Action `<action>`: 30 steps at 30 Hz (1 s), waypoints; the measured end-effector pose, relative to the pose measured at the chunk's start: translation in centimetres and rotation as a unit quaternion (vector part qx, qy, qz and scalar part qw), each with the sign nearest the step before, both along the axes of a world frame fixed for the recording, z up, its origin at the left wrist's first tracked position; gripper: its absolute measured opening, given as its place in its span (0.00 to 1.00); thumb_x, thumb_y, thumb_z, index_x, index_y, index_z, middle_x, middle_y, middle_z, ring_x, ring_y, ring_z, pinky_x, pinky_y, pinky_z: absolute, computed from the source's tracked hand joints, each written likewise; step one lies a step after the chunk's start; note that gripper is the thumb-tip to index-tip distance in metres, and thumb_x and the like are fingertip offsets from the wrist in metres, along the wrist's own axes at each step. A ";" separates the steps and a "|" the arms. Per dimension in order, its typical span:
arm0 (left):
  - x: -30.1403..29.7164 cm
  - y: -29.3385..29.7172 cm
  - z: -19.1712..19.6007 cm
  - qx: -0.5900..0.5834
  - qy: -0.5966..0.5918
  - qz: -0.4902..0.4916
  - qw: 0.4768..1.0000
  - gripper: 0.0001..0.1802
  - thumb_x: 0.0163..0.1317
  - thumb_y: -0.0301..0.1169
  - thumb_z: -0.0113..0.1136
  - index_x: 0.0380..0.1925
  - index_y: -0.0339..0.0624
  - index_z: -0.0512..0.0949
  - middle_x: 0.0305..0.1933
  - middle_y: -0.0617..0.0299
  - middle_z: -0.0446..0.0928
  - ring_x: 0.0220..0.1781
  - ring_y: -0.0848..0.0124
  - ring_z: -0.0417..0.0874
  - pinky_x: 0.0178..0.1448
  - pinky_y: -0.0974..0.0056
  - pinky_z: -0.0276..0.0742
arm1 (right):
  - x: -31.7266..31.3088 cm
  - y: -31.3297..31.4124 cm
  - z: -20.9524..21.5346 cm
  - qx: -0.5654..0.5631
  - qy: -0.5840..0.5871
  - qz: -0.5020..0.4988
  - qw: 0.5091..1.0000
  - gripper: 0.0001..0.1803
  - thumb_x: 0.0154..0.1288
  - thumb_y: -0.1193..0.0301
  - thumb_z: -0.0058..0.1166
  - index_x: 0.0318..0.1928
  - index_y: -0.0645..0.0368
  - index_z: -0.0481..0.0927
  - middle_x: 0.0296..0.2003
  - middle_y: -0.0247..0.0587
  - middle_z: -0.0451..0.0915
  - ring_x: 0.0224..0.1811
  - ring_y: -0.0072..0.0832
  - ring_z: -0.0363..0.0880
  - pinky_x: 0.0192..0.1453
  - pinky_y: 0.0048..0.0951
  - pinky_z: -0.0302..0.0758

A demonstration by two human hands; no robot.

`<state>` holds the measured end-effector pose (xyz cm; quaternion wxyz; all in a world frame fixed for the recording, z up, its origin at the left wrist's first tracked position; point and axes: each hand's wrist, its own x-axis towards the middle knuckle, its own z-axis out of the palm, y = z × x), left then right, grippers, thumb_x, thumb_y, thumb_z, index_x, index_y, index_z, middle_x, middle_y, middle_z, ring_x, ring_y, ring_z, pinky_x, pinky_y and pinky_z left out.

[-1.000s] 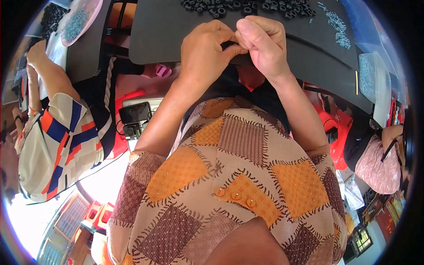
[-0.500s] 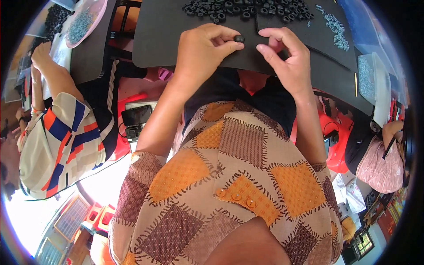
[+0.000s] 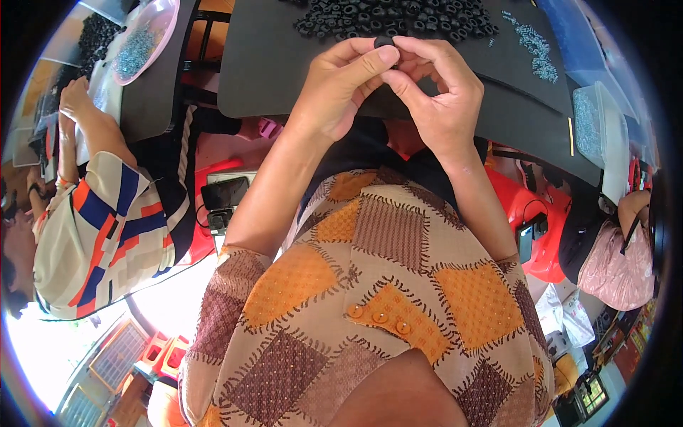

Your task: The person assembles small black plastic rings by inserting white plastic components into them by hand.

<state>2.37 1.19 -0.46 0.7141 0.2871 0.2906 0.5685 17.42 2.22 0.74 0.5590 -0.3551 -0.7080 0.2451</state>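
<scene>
Left hand (image 3: 340, 85) and right hand (image 3: 440, 92) raised together over dark surface (image 3: 270, 78), fingertips meeting, both pinching one small black ring part (image 3: 385, 43) btwn thumbs and forefingers. Just beyond, heap of same black ring parts (image 3: 398, 16) on far edge of surface. Scatter of small grey pieces (image 3: 533, 53) to right of heap, well apart from hands. At left, co-worker's arm (image 3: 89, 121) near pink bowl (image 3: 142, 39) w/ grey bits.
</scene>
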 end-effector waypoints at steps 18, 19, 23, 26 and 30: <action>-0.6 -0.4 -0.5 0.046 0.159 0.018 0.986 0.12 0.64 0.27 0.64 0.47 0.37 0.82 0.42 0.61 0.84 0.42 0.75 0.83 0.50 0.71 0.80 | 0.4 0.4 0.4 -0.001 -0.025 -0.020 0.999 0.13 0.54 0.83 0.65 0.40 0.57 0.86 0.30 0.36 0.82 0.29 0.23 0.81 0.32 0.22 0.78; -0.7 -0.4 -0.5 0.053 0.174 0.011 0.983 0.13 0.64 0.27 0.64 0.48 0.36 0.82 0.42 0.60 0.84 0.42 0.76 0.83 0.49 0.71 0.80 | 0.5 0.5 0.5 -0.001 -0.025 -0.020 0.999 0.13 0.54 0.83 0.65 0.40 0.57 0.86 0.30 0.36 0.82 0.29 0.23 0.81 0.32 0.22 0.78; -0.7 -0.4 0.2 0.067 0.252 -0.008 0.965 0.14 0.64 0.27 0.64 0.49 0.35 0.81 0.40 0.61 0.83 0.40 0.77 0.82 0.48 0.72 0.80 | 1.6 1.3 0.3 0.081 -0.114 0.016 0.990 0.15 0.52 0.84 0.64 0.41 0.56 0.86 0.31 0.36 0.82 0.31 0.26 0.82 0.33 0.23 0.77; -0.5 -0.4 0.3 0.093 0.220 0.016 0.971 0.16 0.64 0.26 0.64 0.51 0.34 0.80 0.39 0.62 0.83 0.39 0.78 0.82 0.47 0.72 0.79 | 2.0 1.7 -0.1 0.057 -0.096 0.038 0.993 0.15 0.52 0.83 0.64 0.41 0.56 0.86 0.31 0.36 0.82 0.31 0.27 0.82 0.33 0.24 0.77; -0.3 0.0 -0.5 0.109 0.255 0.027 0.960 0.16 0.64 0.24 0.63 0.52 0.34 0.79 0.38 0.62 0.82 0.40 0.78 0.81 0.47 0.73 0.79 | 2.1 2.1 -0.6 0.025 -0.089 0.051 0.994 0.14 0.54 0.83 0.64 0.42 0.56 0.86 0.32 0.37 0.83 0.31 0.26 0.82 0.34 0.24 0.78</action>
